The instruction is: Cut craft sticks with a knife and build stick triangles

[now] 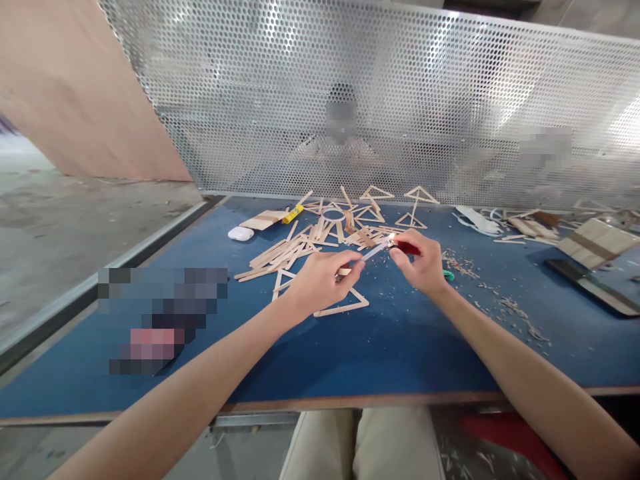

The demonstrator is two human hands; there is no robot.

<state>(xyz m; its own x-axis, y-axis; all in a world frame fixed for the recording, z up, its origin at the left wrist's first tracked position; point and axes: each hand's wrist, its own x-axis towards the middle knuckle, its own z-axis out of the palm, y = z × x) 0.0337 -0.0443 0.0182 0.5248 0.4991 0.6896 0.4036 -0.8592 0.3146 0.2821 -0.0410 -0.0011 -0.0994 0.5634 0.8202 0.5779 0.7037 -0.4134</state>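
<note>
My left hand is closed around a thin translucent glue stick, which points up and to the right. A short pale wooden piece also shows at its fingers. My right hand grips a red lighter, and a small bright flame burns at the tip of the glue stick. Below my left hand, a triangle of craft sticks lies on the blue tabletop, partly hidden by the hand. Just beyond is a loose pile of craft sticks.
Stick triangles, a tape roll, a yellow tube and a white case lie toward the back. Wood crumbs, a dark flat object and a banded stick bundle are on the right. A perforated metal panel stands behind.
</note>
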